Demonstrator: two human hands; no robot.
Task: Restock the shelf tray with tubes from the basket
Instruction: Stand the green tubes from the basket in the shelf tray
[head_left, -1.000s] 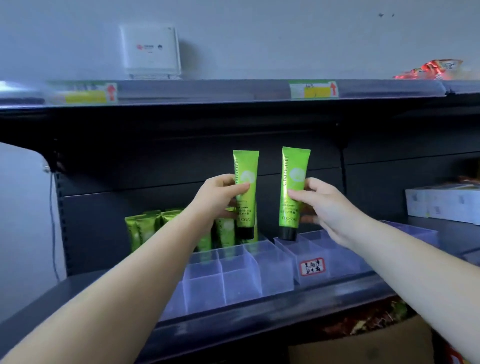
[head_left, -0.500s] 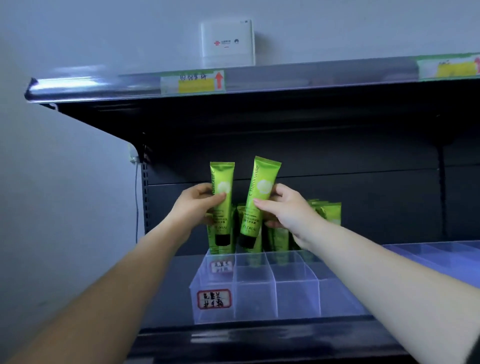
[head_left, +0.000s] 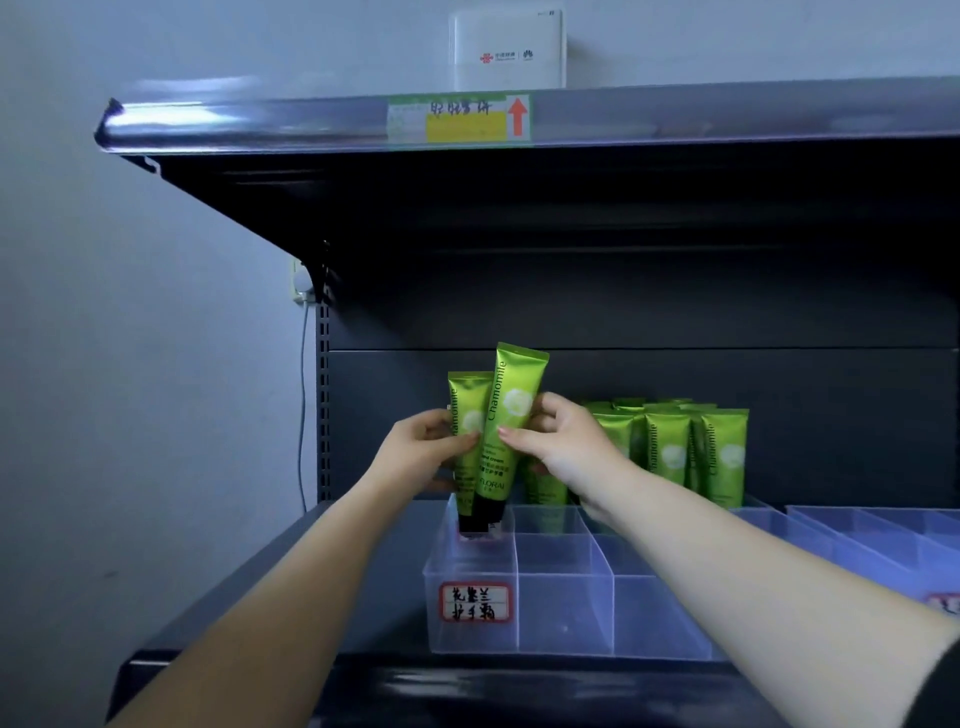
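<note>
My left hand grips a green tube, cap down, over the back-left compartment of the clear divided shelf tray. My right hand pinches a second green tube that leans left across the first one, its black cap just above the same compartment. Several more green tubes stand upright in the tray's back row to the right. The basket is out of view.
A handwritten red-bordered label sticks to the tray's front left. More clear trays lie to the right on the dark shelf. The upper shelf edge carries a price tag, with a white box on top.
Both tubes have come down and together towards the tray's back-left compartment, the right one now overlapping the left. The view has shifted left along the shelf.
</note>
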